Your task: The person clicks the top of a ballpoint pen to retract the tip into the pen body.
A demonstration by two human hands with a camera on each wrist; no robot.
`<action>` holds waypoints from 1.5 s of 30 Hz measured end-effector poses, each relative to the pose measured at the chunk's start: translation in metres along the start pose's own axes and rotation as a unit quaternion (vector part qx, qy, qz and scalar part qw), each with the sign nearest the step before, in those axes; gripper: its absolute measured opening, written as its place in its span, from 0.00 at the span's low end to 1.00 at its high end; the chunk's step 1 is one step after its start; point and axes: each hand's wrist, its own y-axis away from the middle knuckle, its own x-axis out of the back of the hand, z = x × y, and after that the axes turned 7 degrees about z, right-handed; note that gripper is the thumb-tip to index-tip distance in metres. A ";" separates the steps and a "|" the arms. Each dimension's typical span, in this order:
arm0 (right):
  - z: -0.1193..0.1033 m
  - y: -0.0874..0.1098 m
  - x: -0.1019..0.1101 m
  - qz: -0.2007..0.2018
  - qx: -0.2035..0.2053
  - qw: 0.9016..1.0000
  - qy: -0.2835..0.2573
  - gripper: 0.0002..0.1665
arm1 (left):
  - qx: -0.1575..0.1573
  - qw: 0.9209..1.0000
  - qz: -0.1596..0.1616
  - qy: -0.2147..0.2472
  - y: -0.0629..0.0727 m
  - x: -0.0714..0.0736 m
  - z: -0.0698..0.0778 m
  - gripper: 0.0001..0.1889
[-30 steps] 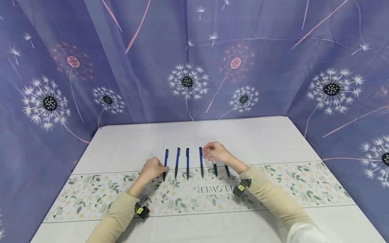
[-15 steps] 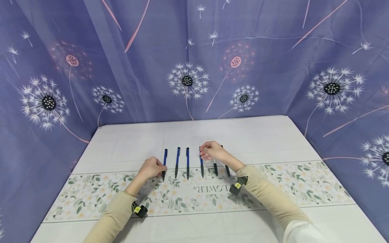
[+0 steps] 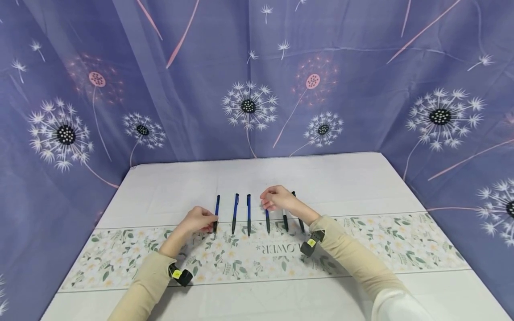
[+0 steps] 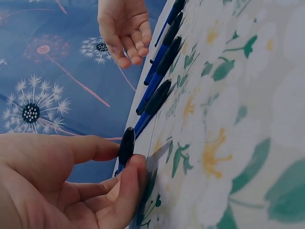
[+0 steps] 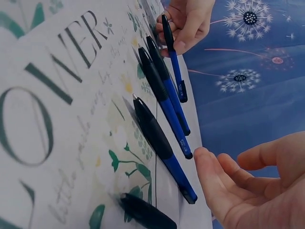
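My left hand (image 3: 196,219) pinches the leftmost blue pen (image 3: 217,204) by its black grip, between thumb and fingers. In the left wrist view that black grip (image 4: 126,147) shows between the fingertips. To its right lie two more blue pens, one pen (image 3: 235,207) and another pen (image 3: 249,209), roughly parallel. My right hand (image 3: 279,198) hovers over a fourth blue pen (image 3: 267,223) and hides its far end. In the right wrist view the right hand (image 5: 257,181) has loosely bent fingers and holds nothing, apart from the blue pen (image 5: 164,148) beside it.
Right of the fourth pen lie a pen with a black grip and pale barrel (image 3: 285,221) and a dark pen (image 3: 301,225), both partly behind the right hand and wrist. A floral printed band (image 3: 361,249) crosses the white table (image 3: 180,183). A purple dandelion curtain (image 3: 192,111) surrounds the back and sides.
The left hand has moved slightly left with the leftmost pen. My right hand has shifted a little left, over the fourth pen's far end. The other pens lie as before.
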 end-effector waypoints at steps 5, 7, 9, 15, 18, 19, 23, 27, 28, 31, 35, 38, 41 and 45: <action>-0.003 0.000 -0.002 -0.006 -0.001 1.000 -0.011 0.18 | 0.017 0.998 -0.026 0.046 -0.002 0.001 -0.002 0.16; -0.003 -0.001 -0.003 -0.006 -0.002 1.000 -0.010 0.18 | 0.013 0.998 -0.034 0.060 -0.003 0.002 -0.005 0.16; -0.003 -0.002 -0.004 -0.009 -0.005 1.000 -0.013 0.18 | 0.006 0.996 -0.044 0.073 -0.004 0.003 -0.007 0.16; -0.002 -0.009 -0.006 -0.029 -0.007 0.999 -0.032 0.19 | -0.005 0.991 -0.065 0.113 -0.006 0.003 -0.008 0.16; -0.003 -0.012 -0.007 -0.038 -0.007 0.998 -0.042 0.19 | -0.010 0.989 -0.071 0.130 -0.007 0.003 -0.008 0.16; -0.004 -0.013 -0.008 -0.041 -0.006 0.998 -0.045 0.19 | -0.014 0.988 -0.073 0.135 -0.007 0.003 -0.009 0.17; -0.006 -0.014 -0.008 -0.052 0.007 0.997 -0.054 0.19 | -0.021 0.983 -0.082 0.163 -0.006 0.003 -0.010 0.20; -0.008 -0.013 -0.010 -0.067 0.020 0.995 -0.070 0.18 | -0.026 0.980 -0.091 0.177 -0.006 0.004 -0.011 0.23; -0.008 -0.014 -0.011 -0.068 0.018 0.995 -0.071 0.18 | -0.027 0.979 -0.094 0.180 -0.005 0.005 -0.012 0.24; -0.007 -0.018 -0.015 -0.069 0.014 0.995 -0.069 0.19 | -0.025 0.978 -0.095 0.187 -0.004 0.005 -0.012 0.24; -0.008 -0.024 -0.018 -0.070 0.011 0.995 -0.066 0.20 | -0.027 0.978 -0.096 0.183 -0.002 0.007 -0.010 0.25; -0.011 -0.025 -0.020 -0.074 0.010 0.995 -0.071 0.21 | -0.029 0.979 -0.098 0.179 -0.002 0.007 -0.010 0.26; -0.014 -0.025 -0.023 -0.080 0.010 0.994 -0.080 0.22 | -0.028 0.978 -0.099 0.180 -0.003 0.007 -0.010 0.26; -0.016 -0.024 -0.027 -0.080 0.007 0.993 -0.092 0.21 | -0.033 0.977 -0.106 0.180 -0.003 0.006 -0.011 0.26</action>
